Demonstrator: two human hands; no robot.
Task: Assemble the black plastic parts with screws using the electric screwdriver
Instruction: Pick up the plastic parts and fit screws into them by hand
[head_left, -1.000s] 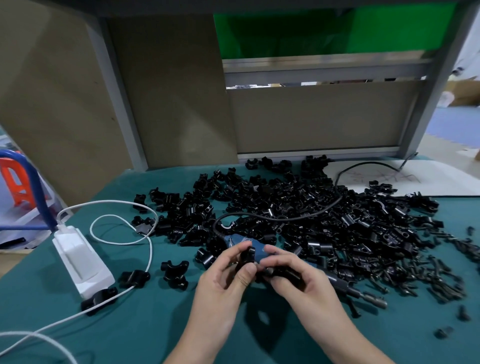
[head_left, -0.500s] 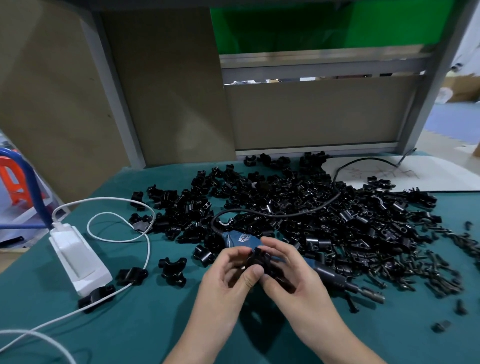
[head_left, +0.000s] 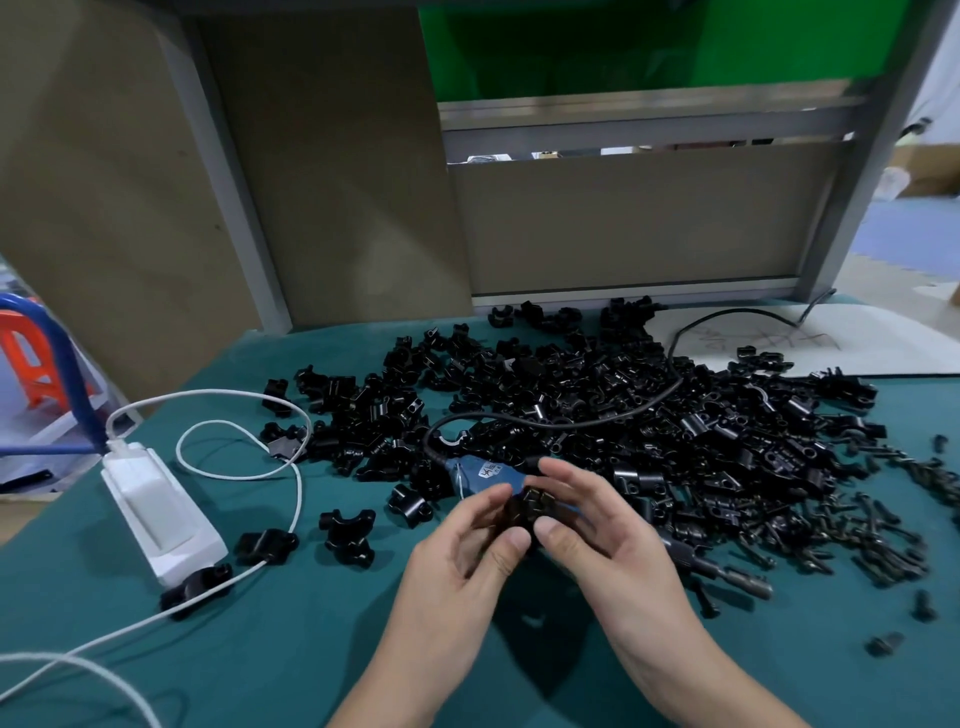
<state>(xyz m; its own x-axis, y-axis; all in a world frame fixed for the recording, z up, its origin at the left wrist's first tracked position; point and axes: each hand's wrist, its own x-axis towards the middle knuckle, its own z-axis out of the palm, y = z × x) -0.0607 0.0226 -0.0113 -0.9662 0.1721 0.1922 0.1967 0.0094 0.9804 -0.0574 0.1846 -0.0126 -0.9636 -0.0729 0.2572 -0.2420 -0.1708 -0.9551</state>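
Squarely between pinching fingers (head_left: 513, 544) of left hand (head_left: 462, 569) and right hand (head_left: 615, 543), black plastic part (head_left: 523, 512).

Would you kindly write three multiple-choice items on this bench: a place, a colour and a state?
1. The blue-bodied electric screwdriver is: A hanging overhead; B lying on the teal table cover; C on the floor.
2. The plastic power adapter box is: A white; B red; C yellow.
3. The small black plastic part is: A in a clamp; B pinched between left hand and right hand; C in a box.
Answers: B, it lies flat there; A, its shell is white; B, both hands grip it.
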